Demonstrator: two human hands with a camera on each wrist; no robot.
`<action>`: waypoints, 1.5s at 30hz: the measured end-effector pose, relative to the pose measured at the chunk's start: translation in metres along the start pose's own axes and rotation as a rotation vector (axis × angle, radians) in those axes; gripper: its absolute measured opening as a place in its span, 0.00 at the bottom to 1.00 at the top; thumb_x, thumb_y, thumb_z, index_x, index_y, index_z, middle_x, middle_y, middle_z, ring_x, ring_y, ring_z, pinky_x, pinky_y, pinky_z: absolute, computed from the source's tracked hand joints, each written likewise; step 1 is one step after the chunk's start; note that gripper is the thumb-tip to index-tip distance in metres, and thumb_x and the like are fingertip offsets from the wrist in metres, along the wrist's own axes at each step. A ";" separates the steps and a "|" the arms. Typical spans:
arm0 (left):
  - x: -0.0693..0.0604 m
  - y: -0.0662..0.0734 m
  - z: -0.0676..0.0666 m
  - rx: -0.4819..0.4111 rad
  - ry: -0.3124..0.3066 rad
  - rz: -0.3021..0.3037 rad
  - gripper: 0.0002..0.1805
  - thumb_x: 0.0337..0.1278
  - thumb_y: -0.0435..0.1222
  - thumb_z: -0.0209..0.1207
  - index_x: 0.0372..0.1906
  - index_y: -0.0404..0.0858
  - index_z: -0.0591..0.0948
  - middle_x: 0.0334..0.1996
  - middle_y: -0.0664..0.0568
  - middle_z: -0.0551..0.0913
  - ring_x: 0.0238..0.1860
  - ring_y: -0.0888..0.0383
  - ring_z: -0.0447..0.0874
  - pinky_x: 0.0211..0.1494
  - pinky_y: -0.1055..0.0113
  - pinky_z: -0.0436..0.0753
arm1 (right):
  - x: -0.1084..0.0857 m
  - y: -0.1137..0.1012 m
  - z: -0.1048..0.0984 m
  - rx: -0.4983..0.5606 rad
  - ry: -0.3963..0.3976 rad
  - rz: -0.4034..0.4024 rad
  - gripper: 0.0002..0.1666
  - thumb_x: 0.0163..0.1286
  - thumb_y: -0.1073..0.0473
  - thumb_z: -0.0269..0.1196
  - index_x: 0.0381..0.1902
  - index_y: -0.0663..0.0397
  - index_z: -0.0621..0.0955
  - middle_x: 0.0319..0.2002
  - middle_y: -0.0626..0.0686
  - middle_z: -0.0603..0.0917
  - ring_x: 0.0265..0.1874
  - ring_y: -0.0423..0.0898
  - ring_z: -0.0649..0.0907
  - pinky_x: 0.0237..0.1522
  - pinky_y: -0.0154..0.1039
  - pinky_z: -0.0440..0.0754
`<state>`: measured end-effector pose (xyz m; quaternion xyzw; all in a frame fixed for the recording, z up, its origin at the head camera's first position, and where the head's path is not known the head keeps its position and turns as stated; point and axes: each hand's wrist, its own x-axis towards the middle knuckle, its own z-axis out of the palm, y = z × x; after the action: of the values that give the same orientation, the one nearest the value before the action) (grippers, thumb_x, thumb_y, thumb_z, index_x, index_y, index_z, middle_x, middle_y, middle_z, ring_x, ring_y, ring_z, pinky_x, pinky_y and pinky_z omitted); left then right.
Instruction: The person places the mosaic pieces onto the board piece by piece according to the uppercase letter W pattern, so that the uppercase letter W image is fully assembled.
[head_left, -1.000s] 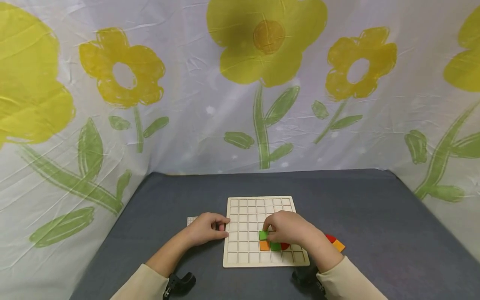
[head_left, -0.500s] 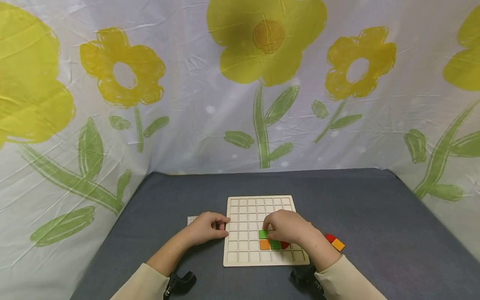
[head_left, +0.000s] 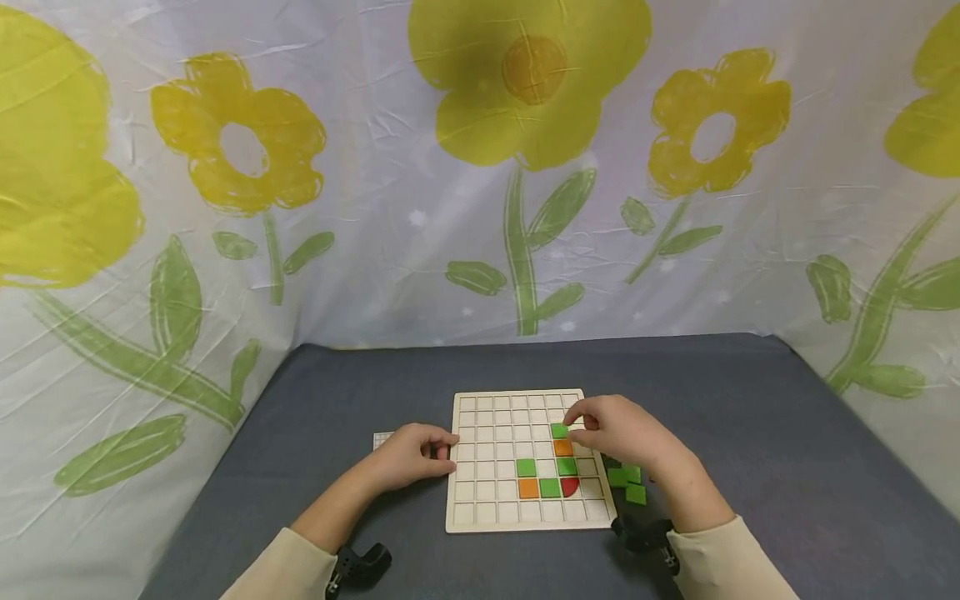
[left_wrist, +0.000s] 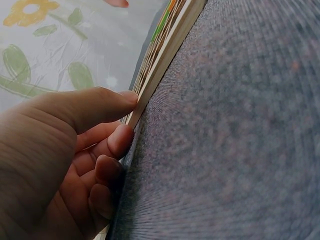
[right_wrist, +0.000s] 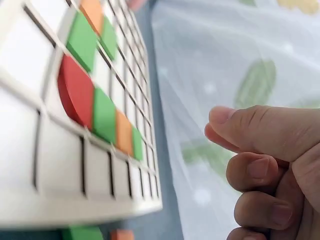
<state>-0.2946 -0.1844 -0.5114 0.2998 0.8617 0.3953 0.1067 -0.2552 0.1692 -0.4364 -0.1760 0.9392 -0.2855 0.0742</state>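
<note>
A pale fabric backdrop [head_left: 375,167] printed with large yellow flowers and green stems and leaves rises behind everything and wraps round both sides. In front of it stands a table draped in dark grey cloth [head_left: 360,379]. On this cloth, near the person, a square-celled wooden grid board [head_left: 486,435] lies flat between the two hands.

Two light beige sleeves, the left sleeve [head_left: 281,567] and the right sleeve [head_left: 731,558], reach in from the near side. The left hand [head_left: 412,457] touches the board's left edge with thumb and index finger at separate spots, its fingers relaxed and loosely bent. The right hand [head_left: 626,429] hovers over the board's right side, holding nothing, thumb and index finger lightly bent towards each other and the remaining fingers curled.

A black device is worn at each wrist, the left one [head_left: 360,567] and the right one [head_left: 643,533]. A small gridded card [head_left: 382,439] shows partly beside the left hand.

One column in from the board's right edge, running towards the person, sit a green tile [head_left: 559,431] just beside the right fingertips, an orange tile [head_left: 562,448], another green tile [head_left: 566,467] and a curved-sided red tile [head_left: 569,486]. Left of the red lie a green square [head_left: 550,488] and an orange square [head_left: 528,488], with a further green square [head_left: 527,467] directly beyond the orange one. Loose green blocks [head_left: 636,495] lie on the cloth just right of the board.
</note>
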 end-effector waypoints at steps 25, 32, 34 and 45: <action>0.000 -0.003 0.001 -0.013 -0.002 -0.005 0.12 0.61 0.36 0.71 0.48 0.36 0.87 0.28 0.60 0.80 0.19 0.68 0.64 0.33 0.69 0.72 | -0.018 0.066 -0.009 0.052 -0.076 0.197 0.11 0.63 0.63 0.73 0.41 0.57 0.83 0.21 0.50 0.73 0.23 0.46 0.74 0.31 0.43 0.74; 0.001 -0.003 0.000 -0.006 0.000 -0.001 0.12 0.61 0.36 0.71 0.47 0.36 0.87 0.27 0.60 0.80 0.19 0.67 0.64 0.32 0.69 0.71 | -0.016 0.067 -0.006 0.028 -0.066 0.185 0.11 0.63 0.62 0.73 0.42 0.54 0.84 0.25 0.50 0.76 0.24 0.46 0.75 0.29 0.43 0.74; 0.001 -0.003 0.001 -0.002 0.002 -0.003 0.13 0.61 0.37 0.71 0.48 0.36 0.87 0.27 0.61 0.80 0.19 0.68 0.64 0.32 0.69 0.71 | -0.016 0.067 -0.007 0.023 -0.059 0.182 0.11 0.63 0.63 0.73 0.42 0.53 0.84 0.24 0.50 0.75 0.23 0.46 0.74 0.29 0.43 0.72; 0.000 -0.003 0.001 -0.015 0.006 0.013 0.12 0.61 0.36 0.71 0.47 0.35 0.87 0.26 0.60 0.80 0.18 0.68 0.64 0.33 0.70 0.72 | -0.020 0.061 -0.022 0.052 0.023 0.166 0.13 0.65 0.63 0.71 0.46 0.59 0.85 0.21 0.48 0.66 0.20 0.45 0.67 0.28 0.42 0.66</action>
<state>-0.2952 -0.1857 -0.5142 0.3035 0.8570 0.4034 0.1036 -0.2594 0.2352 -0.4521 -0.0921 0.9436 -0.3046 0.0915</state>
